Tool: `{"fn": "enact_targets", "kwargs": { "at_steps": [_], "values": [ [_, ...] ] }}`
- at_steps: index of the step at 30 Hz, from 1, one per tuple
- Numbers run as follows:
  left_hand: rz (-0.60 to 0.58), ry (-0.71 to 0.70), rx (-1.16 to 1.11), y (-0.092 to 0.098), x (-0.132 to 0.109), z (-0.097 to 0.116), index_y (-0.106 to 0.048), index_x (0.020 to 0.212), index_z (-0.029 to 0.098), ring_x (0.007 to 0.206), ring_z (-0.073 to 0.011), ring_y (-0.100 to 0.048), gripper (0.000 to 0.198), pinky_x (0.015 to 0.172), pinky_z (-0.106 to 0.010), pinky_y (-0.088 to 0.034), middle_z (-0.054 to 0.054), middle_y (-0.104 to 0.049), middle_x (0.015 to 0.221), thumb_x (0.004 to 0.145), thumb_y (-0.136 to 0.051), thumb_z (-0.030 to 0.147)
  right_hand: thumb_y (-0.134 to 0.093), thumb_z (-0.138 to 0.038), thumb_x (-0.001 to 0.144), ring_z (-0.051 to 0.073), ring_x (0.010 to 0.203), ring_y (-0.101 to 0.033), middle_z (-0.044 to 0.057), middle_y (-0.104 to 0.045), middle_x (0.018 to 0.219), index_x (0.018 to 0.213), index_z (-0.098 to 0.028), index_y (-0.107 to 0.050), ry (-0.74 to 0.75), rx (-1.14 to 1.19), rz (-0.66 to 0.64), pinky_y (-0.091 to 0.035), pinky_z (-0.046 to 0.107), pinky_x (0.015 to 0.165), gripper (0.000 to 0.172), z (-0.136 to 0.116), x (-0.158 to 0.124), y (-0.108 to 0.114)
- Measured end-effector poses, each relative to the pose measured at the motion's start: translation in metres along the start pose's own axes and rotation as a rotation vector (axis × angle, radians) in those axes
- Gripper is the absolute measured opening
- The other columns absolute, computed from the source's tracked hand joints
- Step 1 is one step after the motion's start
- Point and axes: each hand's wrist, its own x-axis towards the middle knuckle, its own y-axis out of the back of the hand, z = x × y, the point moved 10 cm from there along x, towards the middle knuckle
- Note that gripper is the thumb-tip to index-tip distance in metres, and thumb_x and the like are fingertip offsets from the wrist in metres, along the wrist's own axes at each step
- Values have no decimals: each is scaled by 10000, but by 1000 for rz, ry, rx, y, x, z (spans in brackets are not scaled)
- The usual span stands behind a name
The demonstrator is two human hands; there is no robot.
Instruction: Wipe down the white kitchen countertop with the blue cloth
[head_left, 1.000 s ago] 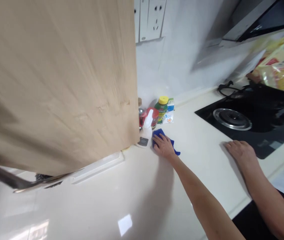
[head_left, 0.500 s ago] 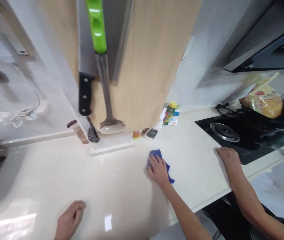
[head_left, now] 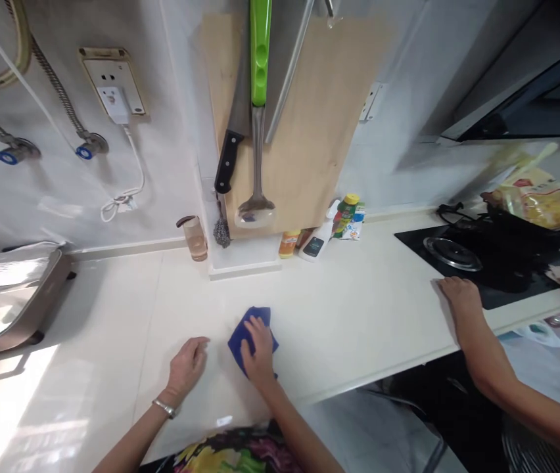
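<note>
My right hand (head_left: 259,348) lies on a blue cloth (head_left: 240,334) on the white countertop (head_left: 339,322), its fingers spread over the fabric and pressing it down. To its left, my left hand (head_left: 186,368) rests on the same counter. Its fingers are loosely curled in, and I see nothing held in them. A metal band (head_left: 164,408) circles that wrist. A small gap separates the left hand from the cloth.
Another person's hand (head_left: 460,293) leans on the counter beside the black cooktop (head_left: 494,272). A cutting board (head_left: 304,157), knife (head_left: 228,157) and green-handled ladle (head_left: 259,131) hang ahead. Bottles (head_left: 317,240), a cup (head_left: 194,238) and an electric pan (head_left: 48,295) stand around.
My right hand has moved the blue cloth leftward along the counter, closer to my left hand. The camera view has shifted, showing more of the left wall and the pan. The other person's hand stays by the cooktop.
</note>
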Motion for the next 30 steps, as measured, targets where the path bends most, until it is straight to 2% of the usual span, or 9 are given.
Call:
{"fn": "enact_targets", "kwargs": {
  "at_steps": [4, 6, 9, 11, 14, 20, 23, 26, 30],
  "values": [
    [-39, -235, -89, -33, 23, 61, -608, 1280, 205, 1263, -225, -597, 371, 1113, -432, -489, -120, -653, 1323, 961, -433, 280, -364, -276, 993, 272, 1279, -537, 158, -612, 1328, 1254, -160, -618, -78, -75, 222, -443, 532, 1092, 381, 55, -16, 85],
    [-101, -302, -57, -61, 37, 91, -567, 1372, 203, 1433, -292, -443, 435, 1185, -525, -399, -152, -508, 1516, 964, -474, 321, -379, -293, 982, 283, 1242, -558, 165, -625, 1296, 1221, -148, -629, -100, -259, 192, -447, 527, 1075, 375, 85, -29, 116],
    [-237, -299, 43, -103, 51, 117, -563, 1408, 225, 1493, -411, -325, 492, 1182, -726, -252, -171, -426, 1587, 947, -538, 394, -387, -315, 972, 309, 1207, -570, 180, -608, 1328, 1224, -146, -630, -186, -519, 142, -429, 551, 1059, 389, 123, -56, 145],
    [-279, -318, 84, -118, 53, 124, -546, 1435, 232, 1502, -444, -289, 542, 1174, -779, -164, -170, -425, 1592, 937, -556, 448, -362, -284, 987, 288, 1240, -559, 175, -601, 1356, 1268, -137, -607, -149, -584, 109, -410, 526, 1083, 401, 130, -70, 147],
    [-332, -429, 88, -119, 37, 130, -482, 1489, 199, 1538, -435, -205, 662, 1195, -757, -113, -169, -338, 1645, 915, -570, 516, -335, -227, 1006, 244, 1315, -520, 147, -588, 1399, 1353, -140, -556, -101, -636, 128, -360, 487, 1140, 420, 125, -82, 141],
    [-540, -703, 13, -98, -37, 133, -230, 1614, 213, 1534, -412, -243, 972, 1213, -724, -78, -197, -195, 1687, 834, -624, 640, -359, -229, 998, 235, 1279, -560, 125, -608, 1383, 1347, -170, -575, -164, -684, 206, -359, 476, 1148, 415, 118, -81, 141],
    [-550, -735, -43, -89, -59, 129, -323, 1580, 324, 1522, -424, -269, 881, 1201, -741, -98, -150, -250, 1681, 822, -654, 625, -357, -235, 997, 242, 1282, -558, 127, -602, 1393, 1356, -164, -571, -158, -681, 188, -361, 488, 1145, 424, 117, -80, 142],
    [-524, -709, -107, -90, -52, 127, -500, 1475, 334, 1495, -368, -355, 646, 1233, -664, -153, -123, -383, 1627, 882, -608, 566, -348, -249, 1000, 249, 1284, -555, 130, -603, 1389, 1354, -163, -573, -176, -666, 187, -358, 496, 1144, 429, 117, -81, 144],
    [-471, -650, -132, -110, -6, 133, -599, 1378, 305, 1471, -324, -406, 521, 1250, -581, -202, -113, -456, 1582, 921, -565, 553, -355, -251, 1001, 261, 1288, -556, 129, -596, 1398, 1370, -168, -567, -187, -654, 186, -361, 509, 1143, 434, 117, -82, 143]
  ]
}}
